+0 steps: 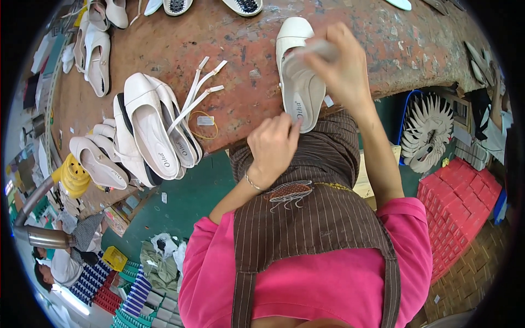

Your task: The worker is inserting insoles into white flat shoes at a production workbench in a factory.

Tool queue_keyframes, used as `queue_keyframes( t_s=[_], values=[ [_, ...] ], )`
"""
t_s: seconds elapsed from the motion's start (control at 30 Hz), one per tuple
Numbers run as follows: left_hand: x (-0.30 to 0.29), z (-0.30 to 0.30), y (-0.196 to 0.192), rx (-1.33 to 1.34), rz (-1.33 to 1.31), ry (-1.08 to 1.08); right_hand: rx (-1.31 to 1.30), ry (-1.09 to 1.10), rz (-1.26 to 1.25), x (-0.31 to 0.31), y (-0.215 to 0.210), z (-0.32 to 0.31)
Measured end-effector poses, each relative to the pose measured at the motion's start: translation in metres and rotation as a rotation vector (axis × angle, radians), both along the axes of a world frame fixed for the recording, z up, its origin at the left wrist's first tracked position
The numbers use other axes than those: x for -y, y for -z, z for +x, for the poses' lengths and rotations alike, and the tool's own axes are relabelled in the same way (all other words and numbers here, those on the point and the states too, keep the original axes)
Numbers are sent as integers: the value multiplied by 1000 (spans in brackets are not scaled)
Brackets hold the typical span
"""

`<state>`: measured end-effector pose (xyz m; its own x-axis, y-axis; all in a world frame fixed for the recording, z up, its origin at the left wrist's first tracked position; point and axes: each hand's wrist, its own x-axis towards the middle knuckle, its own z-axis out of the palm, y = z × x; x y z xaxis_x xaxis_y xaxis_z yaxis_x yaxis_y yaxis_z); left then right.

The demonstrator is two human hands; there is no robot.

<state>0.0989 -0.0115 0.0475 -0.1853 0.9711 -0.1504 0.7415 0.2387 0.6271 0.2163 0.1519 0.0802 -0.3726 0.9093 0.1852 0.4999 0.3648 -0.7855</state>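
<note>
Pink-sleeved forearms and a brown striped apron [306, 218] are being seen nearest. One cream shoe [299, 82] is being steadied at its heel, at the worn red bench's [383, 44] near edge, by the closed left hand [272, 147]. A blurred pale tool [320, 50] is being gripped over its insole by the right hand [342, 65]. Judged unfinished; more shoes [147, 128] and loose straps [199, 90] are lying beside.

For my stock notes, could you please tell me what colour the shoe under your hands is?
The flat leather shoe is cream-white, seen best in the head view.
</note>
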Motion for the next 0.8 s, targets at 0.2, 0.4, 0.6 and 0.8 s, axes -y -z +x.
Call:
queue_keyframes(
  t_s=[0.2,0.4,0.6,0.8],
  values=[
    [14,19,9,-159,181,429,341,-213,128,97,18,14],
    [15,21,18,-154,81,457,575,-42,469,44,50,-31],
    [10,20,24,-193,60,422,737,-76,455,60,48,-22],
    [6,21,14,-169,153,361,728,-73,248,27,49,-41]
  ],
)
